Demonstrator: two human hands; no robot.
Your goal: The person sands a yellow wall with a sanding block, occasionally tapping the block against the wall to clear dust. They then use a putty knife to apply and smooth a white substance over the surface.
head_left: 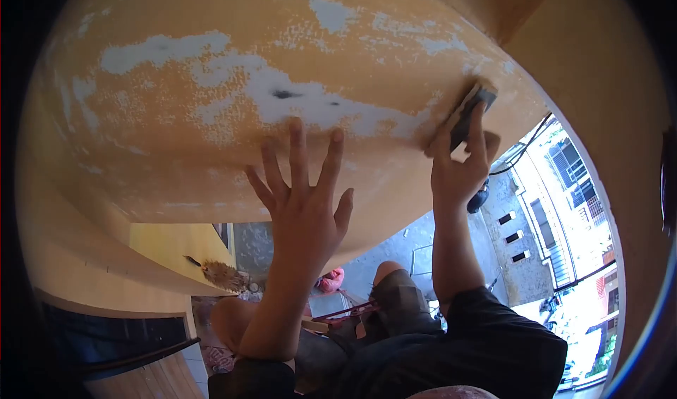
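My left hand (303, 194) lies flat with fingers spread against an orange painted wall (176, 152) that has white patches where paint is gone. My right hand (460, 166) grips a dark flat scraper (471, 113) and presses its upper end against the wall, at the right edge of a white patch (310, 103). Both forearms reach up from the bottom of the view. My knees and dark shorts (395, 300) show between them.
The wall curves into a ledge (127, 258) at the lower left. Far below on the right are a street, a building front (557, 209) and cables. A pinkish object (330, 280) lies on the grey ground beneath.
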